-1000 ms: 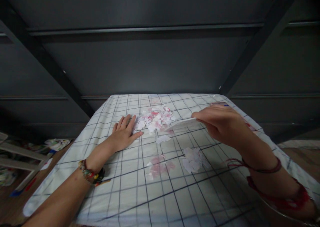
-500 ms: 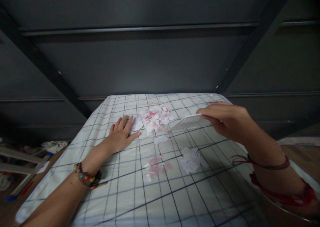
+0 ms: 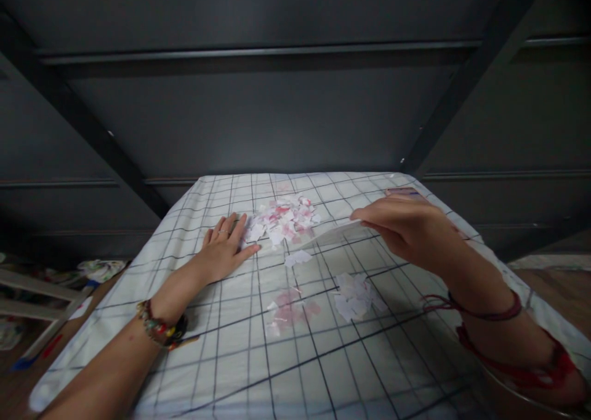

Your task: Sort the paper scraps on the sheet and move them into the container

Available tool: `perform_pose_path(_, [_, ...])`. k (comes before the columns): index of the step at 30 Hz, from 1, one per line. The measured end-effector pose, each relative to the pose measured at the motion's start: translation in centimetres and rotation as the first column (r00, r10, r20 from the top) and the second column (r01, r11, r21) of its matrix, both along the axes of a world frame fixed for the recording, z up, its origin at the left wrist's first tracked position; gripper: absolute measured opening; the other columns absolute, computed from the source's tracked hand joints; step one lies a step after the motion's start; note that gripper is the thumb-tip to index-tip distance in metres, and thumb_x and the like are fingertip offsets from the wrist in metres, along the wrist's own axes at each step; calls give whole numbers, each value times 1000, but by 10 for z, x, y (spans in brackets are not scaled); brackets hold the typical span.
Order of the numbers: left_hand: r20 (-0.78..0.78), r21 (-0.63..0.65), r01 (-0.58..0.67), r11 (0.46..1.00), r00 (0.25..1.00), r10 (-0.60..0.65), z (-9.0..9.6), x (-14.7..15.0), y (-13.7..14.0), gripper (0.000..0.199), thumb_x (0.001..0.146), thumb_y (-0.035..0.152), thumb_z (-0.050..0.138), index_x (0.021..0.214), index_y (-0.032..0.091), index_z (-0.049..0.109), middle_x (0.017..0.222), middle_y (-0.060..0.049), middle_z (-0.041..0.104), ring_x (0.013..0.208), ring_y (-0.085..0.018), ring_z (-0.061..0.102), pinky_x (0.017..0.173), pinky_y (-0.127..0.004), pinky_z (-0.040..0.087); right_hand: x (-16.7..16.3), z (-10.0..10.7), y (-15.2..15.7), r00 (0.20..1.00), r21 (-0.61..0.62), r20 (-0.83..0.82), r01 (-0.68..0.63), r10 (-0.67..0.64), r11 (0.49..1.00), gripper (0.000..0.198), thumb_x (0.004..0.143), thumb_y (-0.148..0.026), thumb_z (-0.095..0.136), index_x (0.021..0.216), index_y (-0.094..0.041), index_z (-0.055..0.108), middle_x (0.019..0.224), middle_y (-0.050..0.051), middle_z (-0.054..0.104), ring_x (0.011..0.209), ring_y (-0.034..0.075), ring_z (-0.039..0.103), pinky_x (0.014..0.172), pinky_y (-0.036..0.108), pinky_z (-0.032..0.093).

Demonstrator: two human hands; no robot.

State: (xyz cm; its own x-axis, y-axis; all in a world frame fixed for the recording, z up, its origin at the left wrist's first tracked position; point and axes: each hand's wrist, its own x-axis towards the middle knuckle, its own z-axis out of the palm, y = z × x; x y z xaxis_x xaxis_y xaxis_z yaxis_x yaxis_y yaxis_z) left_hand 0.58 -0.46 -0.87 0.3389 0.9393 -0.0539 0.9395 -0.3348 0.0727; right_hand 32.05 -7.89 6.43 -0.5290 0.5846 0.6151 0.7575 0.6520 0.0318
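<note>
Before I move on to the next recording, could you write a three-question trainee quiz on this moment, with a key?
1. Which hand holds the thin white piece?
2. True or false: the left hand is raised high above the gridded cloth.
3. Which colour shows among the white scraps in the largest pile? (a) green (b) pink (c) black

Key: 1. The right hand. 2. False; it rests on the cloth beside that pile. 3. b.

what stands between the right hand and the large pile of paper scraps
Only the thin white sheet the right hand holds, slanting toward the large pile of paper scraps; nothing else visible is in the way.
</note>
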Motion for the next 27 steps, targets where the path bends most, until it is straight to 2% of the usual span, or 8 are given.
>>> perform_pose_path(4, [10, 20, 5, 1000, 1000, -5, -1, 0, 1, 80, 83, 66, 26, 145, 16, 15, 150, -15, 16, 136, -36, 11, 104, -53, 20, -4, -5, 2, 999, -77, 10, -50, 51, 996, 31, 81, -3, 39, 86, -21, 63, 70, -2, 66, 67, 13, 57, 66, 27, 43])
perform_pose_path(10, [0, 16, 15, 1000, 1000, -15, 0, -1, 0, 79, 84, 65, 25, 145, 16, 15, 150, -15, 16, 136, -37, 13, 103, -54, 21, -4, -3, 1, 999, -65, -37, -34, 31, 997, 31, 81, -4, 39, 84, -23, 62, 71, -2, 67, 67, 12, 58, 68, 29, 43])
perform_pose_path(15, [6, 6, 9, 1000, 1000, -9, -1, -1, 1, 81, 83, 67, 25, 146, 17, 13, 151, -15, 14, 137, -36, 11, 104, -54, 20, -7, -3, 1, 998, -121, 43, -47, 53, 992, 32, 82, -3, 37, 84, -22, 63, 67, -2, 66, 63, 12, 58, 66, 27, 44])
perform_pose_path(21, [-15, -19, 3, 1000, 1000, -3, 1, 1, 0, 80, 84, 64, 26, 146, 15, 13, 151, -16, 13, 137, -35, 9, 105, -53, 18, 12, 0, 4, 998, 4, 58, 21, -21, 1000, 30, 83, -5, 38, 78, -22, 61, 67, -2, 66, 63, 13, 59, 63, 27, 44])
perform_pose_path(27, [3, 6, 35, 999, 999, -35, 1, 2, 1, 77, 86, 63, 26, 146, 17, 13, 151, -16, 13, 137, -35, 10, 105, -53, 20, 21, 1, 4, 997, 4, 75, -14, 13, 1000, 30, 83, -6, 38, 79, -22, 62, 69, -2, 68, 62, 13, 61, 62, 27, 46])
